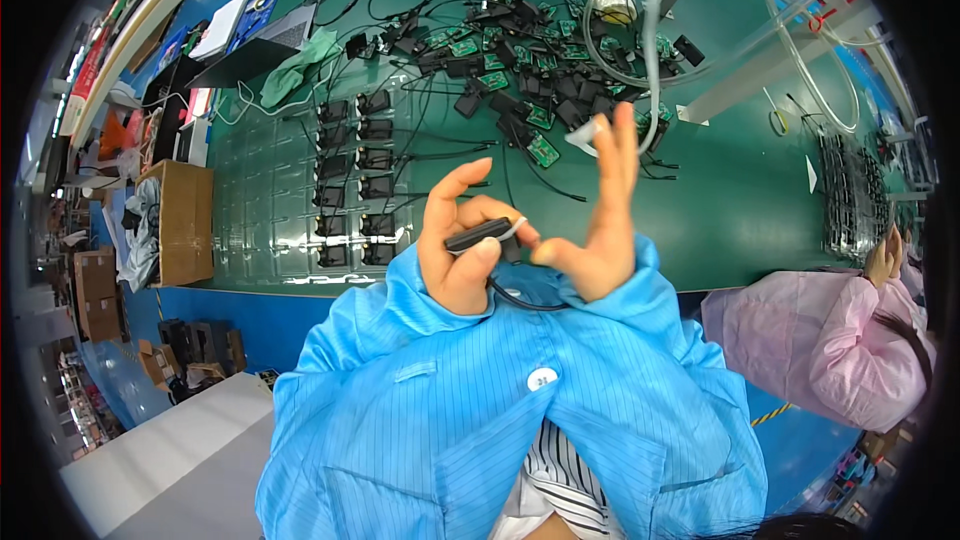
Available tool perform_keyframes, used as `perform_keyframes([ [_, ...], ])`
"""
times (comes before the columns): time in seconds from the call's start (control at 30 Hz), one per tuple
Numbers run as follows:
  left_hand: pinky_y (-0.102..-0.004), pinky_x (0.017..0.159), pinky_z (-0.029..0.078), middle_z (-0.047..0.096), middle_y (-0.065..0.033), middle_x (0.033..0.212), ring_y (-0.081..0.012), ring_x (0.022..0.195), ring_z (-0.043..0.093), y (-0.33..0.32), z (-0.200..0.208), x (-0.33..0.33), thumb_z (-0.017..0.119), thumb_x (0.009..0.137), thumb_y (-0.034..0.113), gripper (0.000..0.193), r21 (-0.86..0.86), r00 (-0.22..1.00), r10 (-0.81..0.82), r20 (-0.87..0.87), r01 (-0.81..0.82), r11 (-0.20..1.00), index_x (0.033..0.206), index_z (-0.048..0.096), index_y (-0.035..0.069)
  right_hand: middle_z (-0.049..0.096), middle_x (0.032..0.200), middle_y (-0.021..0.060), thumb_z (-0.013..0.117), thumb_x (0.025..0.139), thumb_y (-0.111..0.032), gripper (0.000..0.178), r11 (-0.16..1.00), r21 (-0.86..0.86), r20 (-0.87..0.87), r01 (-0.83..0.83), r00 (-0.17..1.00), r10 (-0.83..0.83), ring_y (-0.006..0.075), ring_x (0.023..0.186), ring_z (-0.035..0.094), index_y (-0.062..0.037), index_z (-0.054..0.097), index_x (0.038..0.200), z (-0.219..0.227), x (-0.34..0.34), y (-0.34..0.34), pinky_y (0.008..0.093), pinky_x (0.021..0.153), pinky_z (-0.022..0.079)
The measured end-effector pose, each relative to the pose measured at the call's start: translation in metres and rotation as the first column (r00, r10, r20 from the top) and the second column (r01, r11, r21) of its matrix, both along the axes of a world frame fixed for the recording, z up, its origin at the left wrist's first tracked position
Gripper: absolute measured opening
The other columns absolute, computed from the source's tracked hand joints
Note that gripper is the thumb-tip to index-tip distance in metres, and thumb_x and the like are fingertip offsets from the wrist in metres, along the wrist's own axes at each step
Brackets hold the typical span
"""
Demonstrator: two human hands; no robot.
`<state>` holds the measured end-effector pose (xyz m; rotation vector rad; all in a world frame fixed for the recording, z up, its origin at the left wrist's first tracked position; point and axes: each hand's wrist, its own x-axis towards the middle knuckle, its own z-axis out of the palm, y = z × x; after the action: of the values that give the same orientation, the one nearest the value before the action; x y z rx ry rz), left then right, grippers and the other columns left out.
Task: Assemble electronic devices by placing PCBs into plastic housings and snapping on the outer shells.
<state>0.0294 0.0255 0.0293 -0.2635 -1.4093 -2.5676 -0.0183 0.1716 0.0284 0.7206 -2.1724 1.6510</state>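
Head view: left hand (452,265) pinching a black case (476,236).
Right hand (606,248) spread just beside; circuit boards (543,149) heaped far on the green table (745,205).

Fisheye cam, L of a head-worn pair, looks steeply down & a bit fwd; L hand (453,275) & R hand (605,250) approx. mid-view, close; wearer's blue jacket (390,430) also close, below them; green bench (730,200) beyond them, farther off; v. wide, edges bow twd dark round rim
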Motion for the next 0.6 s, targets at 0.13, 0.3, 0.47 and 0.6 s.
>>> perform_keyframes([
  [0.13,-0.0294,0.062,0.049,0.062,-0.0177,0.079,-0.0254,0.068,0.06,0.011,-0.002,0.007,0.06,0.083,0.025,0.069,-0.144,0.987,0.086,-0.137,-0.105,0.984,0.137,0.028,-0.005,0.001,0.155,0.025,0.08,0.064,-0.054,0.117,0.962,-0.217,0.184,-0.165,0.961,0.207,0.0407,0.142,0.009,-0.0111,0.014,0.151,-0.019,0.003,-0.013,0.0492,0.113,0.014],
  [0.3,-0.0256,0.058,0.045,0.063,-0.014,0.08,-0.0215,0.068,0.059,-0.002,-0.015,-0.003,0.06,0.078,0.021,0.066,-0.305,0.891,-0.024,-0.453,-0.129,0.944,0.133,0.036,-0.006,0.005,0.156,0.0205,0.077,0.07,-0.033,0.113,0.556,-0.8,0.415,-0.224,0.463,0.783,0.0376,0.143,0.01,-0.0095,0.003,0.152,-0.029,0.019,-0.025,0.0488,0.115,0.012],
  [0.47,-0.0258,0.048,0.043,0.064,-0.0119,0.077,-0.0216,0.052,0.055,-0.006,-0.002,-0.01,0.056,0.069,0.009,0.052,-0.411,0.783,0.003,-0.622,-0.33,0.85,0.118,0.059,-0.007,0.003,0.156,0.0221,0.061,0.079,-0.022,0.096,0.309,-0.939,0.292,-0.149,0.128,0.948,0.0357,0.144,0.011,-0.0162,0.0,0.153,-0.039,0.021,-0.014,0.0489,0.114,0.013],
  [0.6,-0.0262,0.047,0.042,0.063,-0.0113,0.077,-0.0227,0.05,0.054,-0.022,-0.013,-0.003,0.056,0.069,0.009,0.05,-0.555,0.779,-0.096,-0.62,-0.349,0.755,0.116,0.062,-0.005,0.01,0.155,0.0196,0.058,0.08,-0.023,0.092,0.473,-0.881,0.468,-0.018,0.106,0.877,0.0355,0.142,0.017,-0.015,0.003,0.153,-0.04,0.025,-0.026,0.0486,0.114,0.015],
])
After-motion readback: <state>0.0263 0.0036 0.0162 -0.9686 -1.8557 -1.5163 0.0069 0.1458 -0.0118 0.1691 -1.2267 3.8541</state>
